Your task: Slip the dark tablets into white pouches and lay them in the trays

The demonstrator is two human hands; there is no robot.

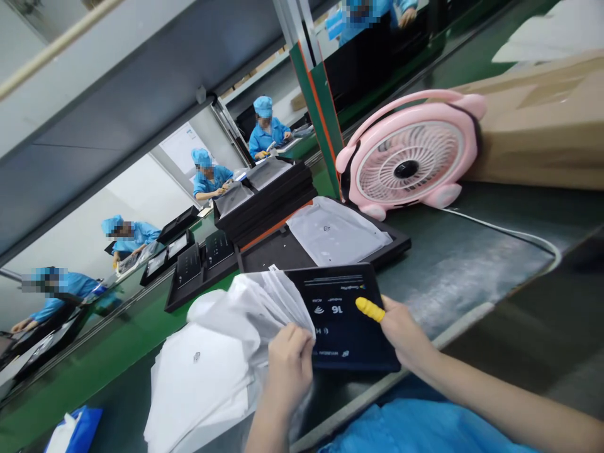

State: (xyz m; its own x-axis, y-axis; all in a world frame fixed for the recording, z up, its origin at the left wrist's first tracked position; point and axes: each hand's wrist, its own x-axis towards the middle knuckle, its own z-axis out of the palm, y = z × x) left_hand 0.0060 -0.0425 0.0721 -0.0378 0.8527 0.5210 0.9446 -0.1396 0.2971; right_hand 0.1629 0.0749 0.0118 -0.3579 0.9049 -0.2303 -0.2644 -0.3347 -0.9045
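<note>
My right hand (401,330), with a yellow finger cot on the thumb, grips the right edge of a black tablet (340,321) with white printing on its face. My left hand (291,358) pinches the open edge of a white protective bag (268,302), which covers the tablet's left part. Under and left of it lies a stack of flat white bags (198,377). Just beyond the tablet, a bagged flat item (335,233) rests on a black tray (268,251).
A pink fan (408,167) stands at the right, its white cable (509,233) crossing the bench, with a cardboard box (542,126) behind. Black trays (268,201) are stacked beyond. A blue-and-white packet (75,431) lies lower left. Several co-workers in blue sit along the green line (136,327).
</note>
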